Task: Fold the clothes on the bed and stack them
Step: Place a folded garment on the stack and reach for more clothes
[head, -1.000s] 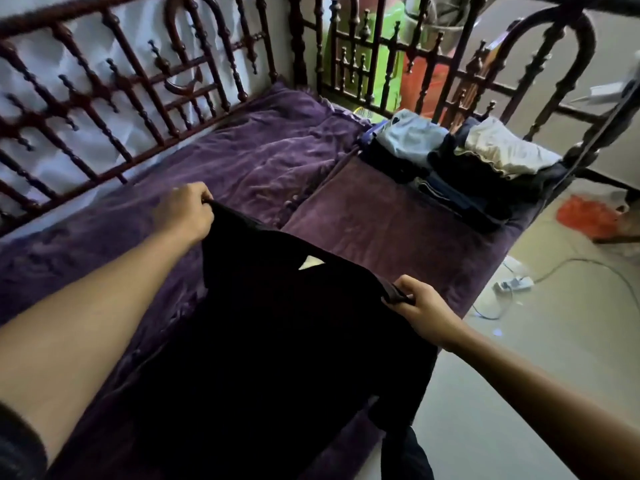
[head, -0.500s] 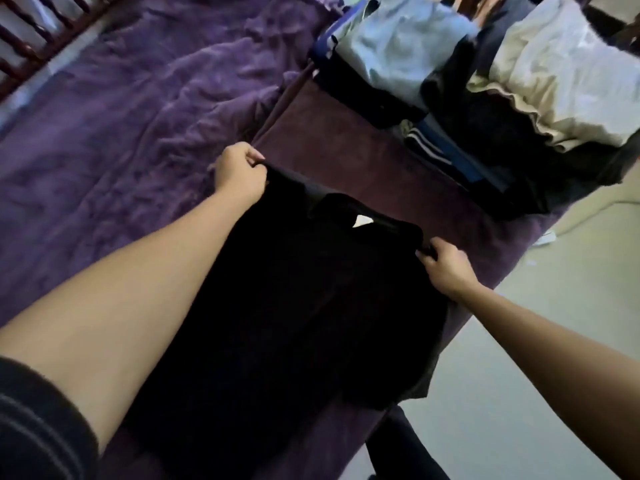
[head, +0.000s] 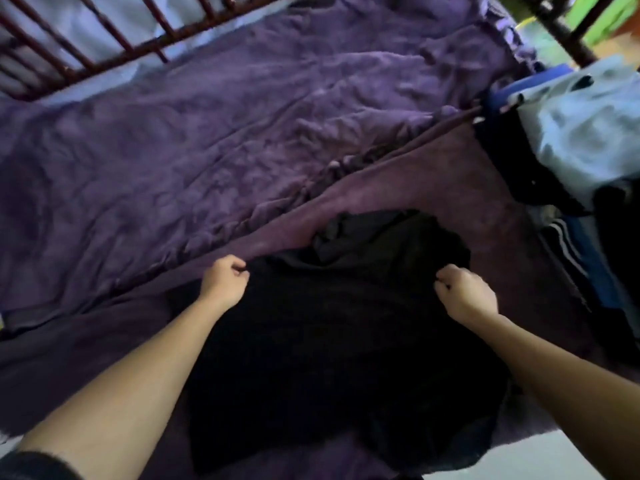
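Observation:
A black shirt (head: 332,341) lies spread on the purple bed (head: 214,140), its far part bunched up beyond my hands. My left hand (head: 225,282) pinches the shirt's left edge with curled fingers. My right hand (head: 464,292) grips the right edge the same way. Both hands are low, at the level of the bedcover. At the right edge of the bed sits a pile of clothes (head: 585,133), with a pale blue piece on top and dark and striped pieces under it.
A dark wooden bed rail (head: 104,39) runs along the far left side. More railing and something green (head: 609,12) show at the top right. Pale floor (head: 512,459) is visible at the bottom right, past the bed's near edge.
The shirt went from held up to lying on the bed. My hands came closer together and lower, and the shirt's collar end now lies crumpled beyond them. The view tilted down.

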A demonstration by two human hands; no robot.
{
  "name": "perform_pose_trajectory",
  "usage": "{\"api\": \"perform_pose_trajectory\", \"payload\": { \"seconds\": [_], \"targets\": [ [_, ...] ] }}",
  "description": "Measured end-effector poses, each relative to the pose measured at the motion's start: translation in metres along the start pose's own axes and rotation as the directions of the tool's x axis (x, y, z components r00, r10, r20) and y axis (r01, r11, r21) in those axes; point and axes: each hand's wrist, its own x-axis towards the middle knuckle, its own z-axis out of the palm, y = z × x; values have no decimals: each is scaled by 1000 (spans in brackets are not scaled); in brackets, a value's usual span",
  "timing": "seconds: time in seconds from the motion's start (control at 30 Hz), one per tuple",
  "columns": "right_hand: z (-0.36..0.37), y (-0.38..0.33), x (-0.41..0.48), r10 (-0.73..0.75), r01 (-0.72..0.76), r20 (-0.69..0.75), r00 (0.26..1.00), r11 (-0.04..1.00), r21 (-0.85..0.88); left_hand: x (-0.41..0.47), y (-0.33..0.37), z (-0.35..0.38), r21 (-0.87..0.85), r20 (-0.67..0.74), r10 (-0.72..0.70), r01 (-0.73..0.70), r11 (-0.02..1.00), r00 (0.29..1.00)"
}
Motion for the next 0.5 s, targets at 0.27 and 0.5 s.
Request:
{"api": "perform_pose_trajectory", "payload": {
  "seconds": [0.27, 0.5],
  "targets": [
    [58, -154, 88, -398, 386, -44, 916, 907, -168, 61, -149, 6, 119, -109, -194, 206, 971, 975],
    [74, -186, 140, -397, 386, 64, 916, 825, -413, 111, -184, 20, 216, -124, -145, 169, 962, 982]
  ]
}}
